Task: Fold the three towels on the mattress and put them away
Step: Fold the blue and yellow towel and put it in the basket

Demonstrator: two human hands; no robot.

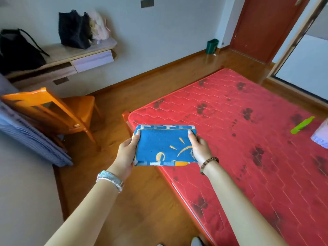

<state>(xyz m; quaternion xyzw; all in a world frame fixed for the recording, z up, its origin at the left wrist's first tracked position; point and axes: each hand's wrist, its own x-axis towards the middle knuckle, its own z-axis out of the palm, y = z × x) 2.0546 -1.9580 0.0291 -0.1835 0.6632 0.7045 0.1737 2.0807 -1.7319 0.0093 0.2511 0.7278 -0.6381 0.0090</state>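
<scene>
Head view.

A: What have the hands got?

B: The left hand (126,153) and right hand (199,150) are each clamped on one short end of the blue towel (163,144), thumbs on top and fingers curled beneath. It is folded into a thick packet and held level between them.

A: Where is it, exactly?

B: It's over the left corner of the red mattress (248,139), apparently lifted clear, though I can't tell for certain. Folding looks finished on this one, and I'd judge the putting away comes next.

A: What could spoil it?

B: The packet is gripped only at its ends. If one hand lets go to open something, the layers could spring apart or sag in the middle, and the fold would be lost over the floor.

A: Anything further out?

B: An orange chair (58,110) stands to the left. A wall shelf with a drawer (92,59) sits far left. A pale lilac bundle (321,135) lies on the mattress at the right edge. It could be another towel, but I can't tell.
</scene>
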